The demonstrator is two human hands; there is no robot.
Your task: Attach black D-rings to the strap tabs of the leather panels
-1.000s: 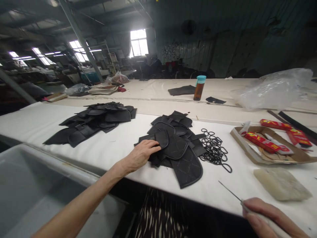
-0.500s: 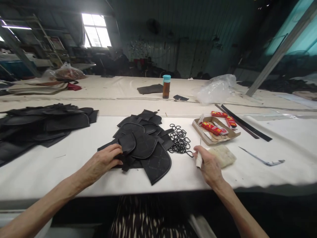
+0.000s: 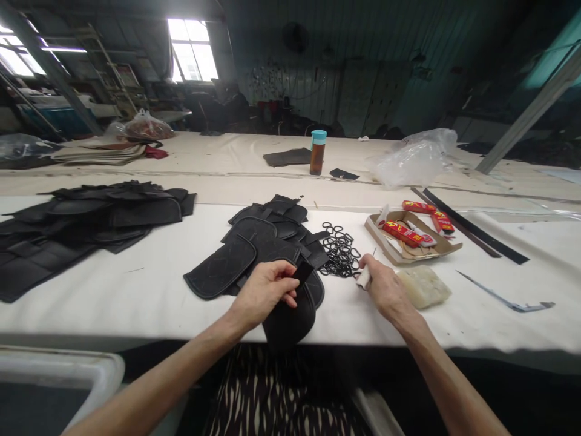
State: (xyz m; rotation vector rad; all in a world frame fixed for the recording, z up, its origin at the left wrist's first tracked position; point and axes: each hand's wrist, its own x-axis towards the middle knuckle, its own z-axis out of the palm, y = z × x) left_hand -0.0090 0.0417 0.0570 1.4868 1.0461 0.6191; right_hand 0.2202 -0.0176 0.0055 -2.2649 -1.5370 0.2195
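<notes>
Left hand (image 3: 261,293) closed, pinching the short tab of one black piece (image 3: 289,324); half a second ago it was on the pile (image 3: 220,263), now at your 11 o'clock. So one piece is now in hand, at the near edge of your worktop (image 3: 158,312). Right hand (image 3: 385,290) still gripping the white-handled tool (image 3: 364,279), beside the black rings (image 3: 338,251) at its 11 o'clock; can't tell if it pinches one.

One open brown cardboard tray (image 3: 387,249) holds one red printed packet (image 3: 399,233); two more lie beside it. Right of the tray: two long dark strips (image 3: 476,226). Left: two piles of flat black pieces (image 3: 222,266), one heap of black rings (image 3: 338,251).
</notes>
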